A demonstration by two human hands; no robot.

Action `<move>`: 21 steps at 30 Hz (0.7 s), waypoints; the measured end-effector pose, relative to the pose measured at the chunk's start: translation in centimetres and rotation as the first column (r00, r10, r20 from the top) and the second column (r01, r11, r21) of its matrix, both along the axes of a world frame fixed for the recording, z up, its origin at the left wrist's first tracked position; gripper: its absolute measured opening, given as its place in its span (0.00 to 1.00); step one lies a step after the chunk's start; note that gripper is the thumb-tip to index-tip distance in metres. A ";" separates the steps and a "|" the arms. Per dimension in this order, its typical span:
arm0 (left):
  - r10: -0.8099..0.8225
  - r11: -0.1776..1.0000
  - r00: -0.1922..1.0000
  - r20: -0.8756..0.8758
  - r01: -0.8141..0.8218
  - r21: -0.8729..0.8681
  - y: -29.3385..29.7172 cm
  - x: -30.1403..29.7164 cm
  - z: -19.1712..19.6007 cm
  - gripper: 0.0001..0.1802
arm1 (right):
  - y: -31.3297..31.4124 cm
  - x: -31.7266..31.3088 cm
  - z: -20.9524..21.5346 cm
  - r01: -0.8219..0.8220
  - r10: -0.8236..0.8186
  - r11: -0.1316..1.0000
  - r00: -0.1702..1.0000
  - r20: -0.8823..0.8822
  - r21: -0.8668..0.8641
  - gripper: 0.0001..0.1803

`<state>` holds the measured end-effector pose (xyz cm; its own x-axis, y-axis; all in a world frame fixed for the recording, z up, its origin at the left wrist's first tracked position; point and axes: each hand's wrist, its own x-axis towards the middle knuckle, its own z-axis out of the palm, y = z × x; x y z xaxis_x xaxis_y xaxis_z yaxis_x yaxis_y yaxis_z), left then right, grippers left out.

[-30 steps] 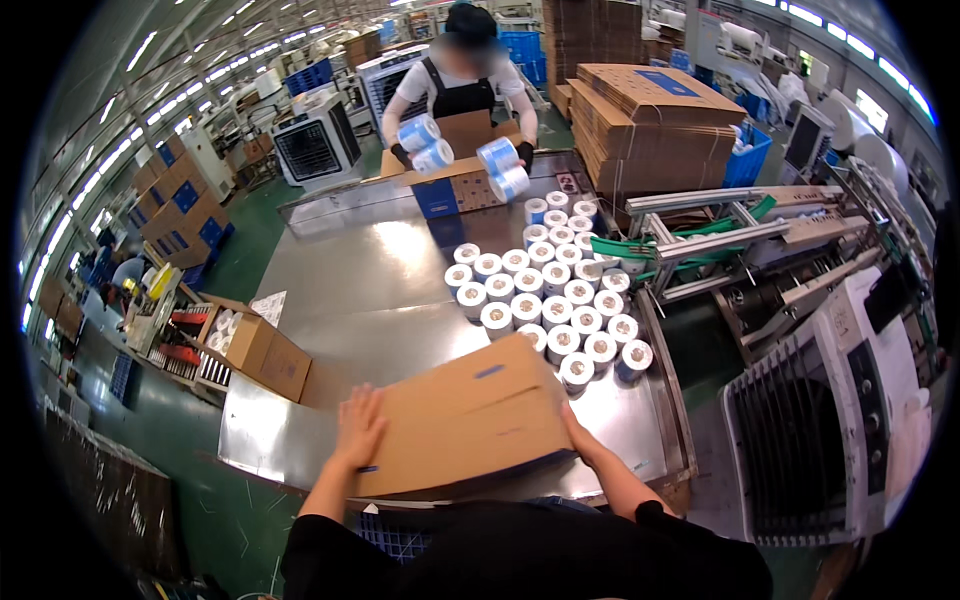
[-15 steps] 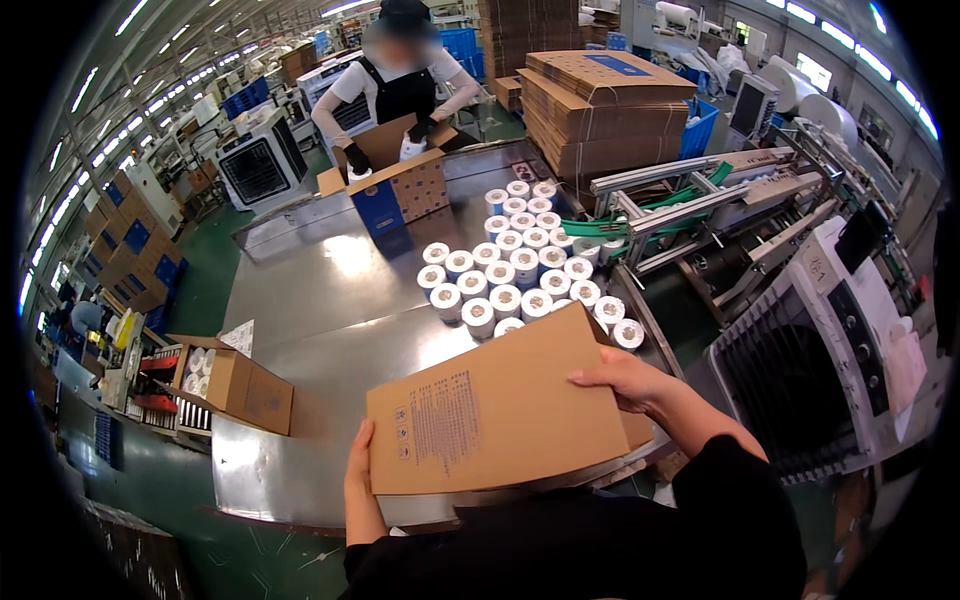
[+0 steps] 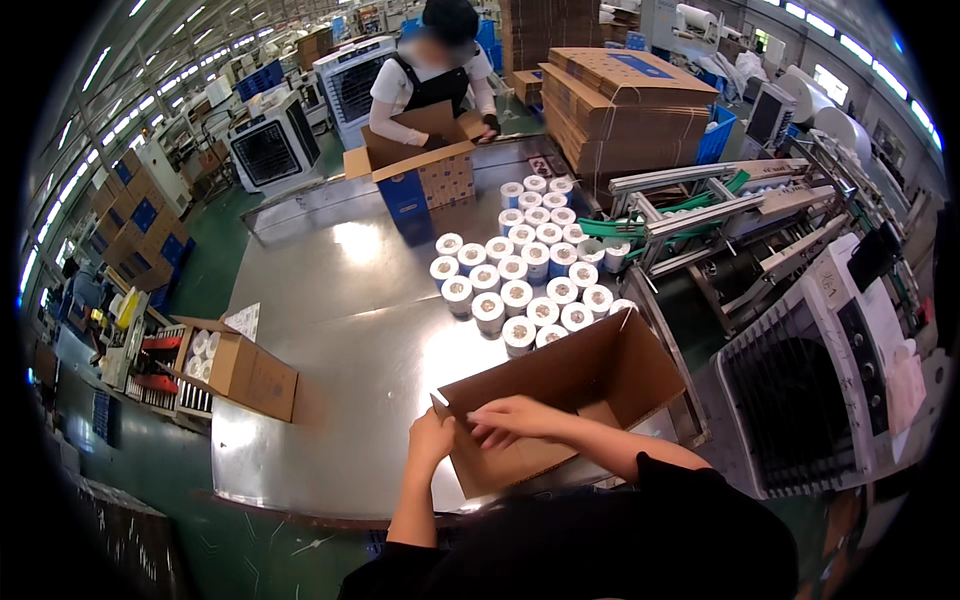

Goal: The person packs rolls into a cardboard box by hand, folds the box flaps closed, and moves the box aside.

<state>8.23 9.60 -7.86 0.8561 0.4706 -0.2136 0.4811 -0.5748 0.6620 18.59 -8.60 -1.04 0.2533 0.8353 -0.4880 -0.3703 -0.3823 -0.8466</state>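
Silvery sheet-steel table [image 3: 320,340] on a green factory floor [image 3: 222,240], white-and-blue cylindrical rolls [image 3: 516,294] standing grouped toward its right side. 1 open-topped brown cardboard box [image 3: 570,372] at the table's near right, just beside the rolls; left hand [image 3: 432,438] grips its left rim, right hand [image 3: 515,418] reaches inside, fingers loosely open, contact unclear. Wide steel stretch runs left from there to a brown carton [image 3: 265,385] of rolls at the table's left edge.
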 end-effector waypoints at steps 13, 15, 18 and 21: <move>0.384 0.685 0.916 -0.115 -0.366 -0.630 6.0 -3.7 -14.4 0.32 | -34.9 7.3 -9.7 0.722 -0.659 0.686 0.668 0.345 -0.089 0.29; 0.388 0.920 0.919 0.066 -0.381 -0.095 4.5 -2.3 -13.1 0.32 | -35.5 8.1 -13.0 0.635 -0.465 0.772 0.533 0.707 0.028 0.31; 0.142 0.972 0.989 0.041 -0.148 0.184 0.0 -1.8 -5.2 0.29 | -35.0 9.4 -13.4 0.499 0.173 0.835 0.163 0.971 -0.233 0.28; 0.022 1.000 0.994 -0.108 -0.023 -0.010 -2.3 -2.2 -4.6 0.24 | -28.7 8.6 -9.8 0.544 -0.073 0.761 0.612 0.788 -0.353 0.23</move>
